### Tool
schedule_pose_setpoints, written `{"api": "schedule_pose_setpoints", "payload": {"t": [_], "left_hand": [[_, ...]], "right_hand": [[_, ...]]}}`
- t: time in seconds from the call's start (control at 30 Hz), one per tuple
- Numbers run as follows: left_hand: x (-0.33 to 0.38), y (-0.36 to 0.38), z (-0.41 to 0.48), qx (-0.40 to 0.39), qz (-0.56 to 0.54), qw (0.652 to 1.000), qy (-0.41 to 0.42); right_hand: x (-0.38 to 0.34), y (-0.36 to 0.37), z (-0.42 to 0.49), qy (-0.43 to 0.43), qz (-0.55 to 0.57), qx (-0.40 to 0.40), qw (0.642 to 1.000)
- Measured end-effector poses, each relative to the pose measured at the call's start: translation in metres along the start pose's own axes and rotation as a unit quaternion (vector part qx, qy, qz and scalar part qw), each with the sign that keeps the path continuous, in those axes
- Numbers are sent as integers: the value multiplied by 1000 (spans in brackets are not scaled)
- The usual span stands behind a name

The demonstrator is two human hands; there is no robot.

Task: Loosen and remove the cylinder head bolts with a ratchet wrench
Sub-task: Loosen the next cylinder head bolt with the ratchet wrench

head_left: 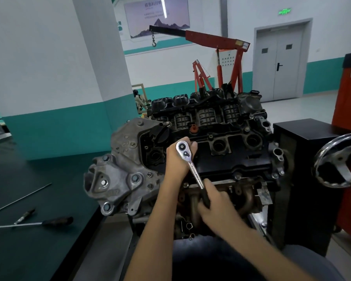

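Engine [118, 175] on stand, black valve cover [231, 165] on, early stage: ratchet wrench [192, 166] at its near-left, left hand [177, 159] curled round the head, right hand [214, 201] gripping the handle, other bolts [237, 175] seated.

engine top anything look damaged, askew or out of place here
Nothing looks broken. The black filler cap seems to sit tilted on the valve cover, its round wells stand open, and the exhaust manifold below is rusty. The left hand and right hand grip the ratchet wrench.
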State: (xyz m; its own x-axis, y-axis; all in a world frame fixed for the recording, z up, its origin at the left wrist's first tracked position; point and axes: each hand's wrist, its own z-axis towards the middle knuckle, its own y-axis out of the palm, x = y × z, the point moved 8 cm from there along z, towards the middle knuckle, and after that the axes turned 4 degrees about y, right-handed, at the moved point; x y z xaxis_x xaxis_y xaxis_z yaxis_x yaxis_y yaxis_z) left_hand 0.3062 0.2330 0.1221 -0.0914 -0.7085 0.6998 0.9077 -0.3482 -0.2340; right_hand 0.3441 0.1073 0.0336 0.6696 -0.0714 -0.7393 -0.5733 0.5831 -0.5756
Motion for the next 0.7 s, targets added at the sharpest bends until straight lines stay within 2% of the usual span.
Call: {"api": "schedule_pose_setpoints", "payload": {"t": [0.07, 0.13, 0.2, 0.27, 0.33, 0.43, 0.53, 0.63, 0.7], "left_hand": [[2, 7, 5, -42, 8, 999, -2], [5, 13, 8, -64, 6, 998, 0], [9, 13, 6, -52, -4, 999, 4], [1, 7, 2, -16, -40, 999, -17], [-6, 5, -4, 5, -84, 996, -36], [-5, 10, -6, 10, -73, 996, -42], [-3, 9, -5, 45, -43, 997, -43], [-5, 5, -3, 37, -2, 998, -43], [-6, 3, -2, 20, -4, 999, -46]], "right_hand": [[10, -47, 15, -44, -115, -35, 992], [4, -96, 39, -89, -220, -77, 968], [-10, -119, 60, -129, -301, -99, 940], [-16, -115, 63, -136, -325, -80, 932], [-11, -95, 47, -120, -272, -26, 954], [1, -49, 8, -40, -54, 17, 998], [-8, -5, -7, 9, 101, -1, 995], [-13, -5, -1, 33, 126, -17, 991], [-11, -32, 13, 28, 41, -2, 999]]}}
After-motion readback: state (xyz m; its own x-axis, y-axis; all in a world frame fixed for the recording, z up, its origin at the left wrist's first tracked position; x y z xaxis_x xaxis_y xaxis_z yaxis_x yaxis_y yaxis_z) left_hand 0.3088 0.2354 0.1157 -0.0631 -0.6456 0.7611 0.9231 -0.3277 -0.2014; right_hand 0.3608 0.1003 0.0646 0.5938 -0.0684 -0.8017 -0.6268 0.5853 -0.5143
